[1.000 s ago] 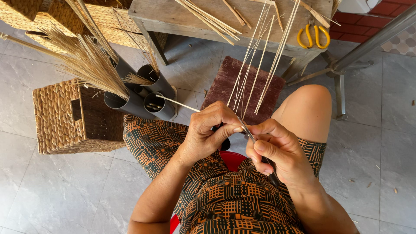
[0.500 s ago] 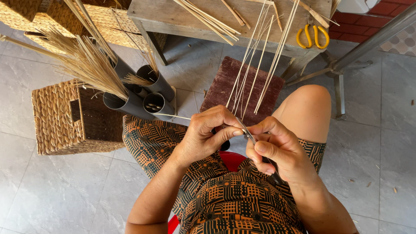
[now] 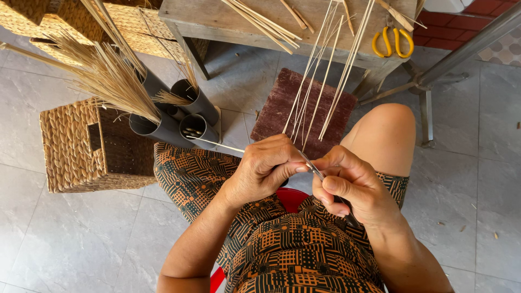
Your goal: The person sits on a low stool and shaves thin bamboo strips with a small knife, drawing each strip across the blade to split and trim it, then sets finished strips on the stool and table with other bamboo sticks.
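Note:
I sit on a red stool [image 3: 290, 196] in a patterned orange and black garment. My left hand [image 3: 266, 168] is closed around a bundle of thin pale reed strips [image 3: 320, 81] that rise toward the wooden bench [image 3: 217, 19]. A single strip [image 3: 217, 144] sticks out left of that hand. My right hand [image 3: 353, 187] grips a small metal-bladed knife [image 3: 312, 165], its blade tip touching the strips at my left thumb.
Grey tubes [image 3: 184, 116] holding dried grass stalks [image 3: 108, 81] stand at left beside a woven basket [image 3: 70, 146]. Yellow-handled scissors [image 3: 392, 43] lie on the bench. A dark red mat [image 3: 304, 108] covers the tiled floor [image 3: 483, 163]; a metal table leg [image 3: 461, 51] slants right.
My left hand has shifted slightly along the strips and the single strip sticking out left has lowered a little. The right hand stays on the knife.

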The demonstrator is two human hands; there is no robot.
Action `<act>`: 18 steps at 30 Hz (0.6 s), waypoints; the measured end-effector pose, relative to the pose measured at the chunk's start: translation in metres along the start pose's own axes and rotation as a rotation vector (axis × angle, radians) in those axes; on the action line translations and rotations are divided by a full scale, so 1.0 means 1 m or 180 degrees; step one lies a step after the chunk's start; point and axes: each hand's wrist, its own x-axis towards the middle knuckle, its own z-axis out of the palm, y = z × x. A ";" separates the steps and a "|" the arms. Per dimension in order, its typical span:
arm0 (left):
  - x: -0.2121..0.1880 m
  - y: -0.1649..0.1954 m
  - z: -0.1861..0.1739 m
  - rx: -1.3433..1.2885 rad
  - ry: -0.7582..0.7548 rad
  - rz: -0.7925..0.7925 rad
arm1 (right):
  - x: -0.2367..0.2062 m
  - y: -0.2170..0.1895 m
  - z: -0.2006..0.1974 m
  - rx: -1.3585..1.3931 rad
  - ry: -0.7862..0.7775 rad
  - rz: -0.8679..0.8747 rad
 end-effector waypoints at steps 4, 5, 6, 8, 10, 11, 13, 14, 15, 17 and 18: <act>0.001 -0.001 0.002 0.0101 0.0047 0.0058 | 0.003 0.001 -0.003 0.0115 -0.0027 0.0012; 0.001 -0.001 0.002 0.0100 0.0047 0.0055 | 0.003 0.001 -0.004 0.0159 -0.0022 0.0038; 0.001 -0.001 0.003 0.0101 0.0052 0.0052 | 0.005 0.001 -0.005 0.0196 -0.0026 0.0061; 0.001 -0.002 0.003 0.0079 0.0044 0.0047 | 0.006 0.001 -0.007 0.0270 -0.0027 0.0099; 0.001 -0.002 0.003 0.0038 0.0039 0.0036 | 0.006 -0.001 -0.009 0.0616 -0.0223 0.0225; 0.001 -0.002 0.002 -0.0024 0.0005 0.0067 | 0.006 -0.002 -0.010 0.0787 -0.0324 0.0284; 0.000 -0.002 0.000 -0.0160 -0.0064 0.0112 | 0.004 -0.004 -0.012 0.0907 -0.0420 0.0378; 0.000 -0.002 -0.001 -0.0163 -0.0099 0.0138 | 0.004 -0.005 -0.012 0.0965 -0.0470 0.0418; 0.000 -0.003 -0.002 -0.0163 -0.0134 0.0171 | 0.004 -0.005 -0.013 0.1032 -0.0491 0.0447; -0.001 -0.003 -0.003 -0.0198 -0.0176 0.0218 | 0.004 -0.004 -0.014 0.1176 -0.0539 0.0524; -0.001 -0.004 -0.002 -0.0235 -0.0187 0.0237 | 0.004 -0.002 -0.014 0.1301 -0.0614 0.0564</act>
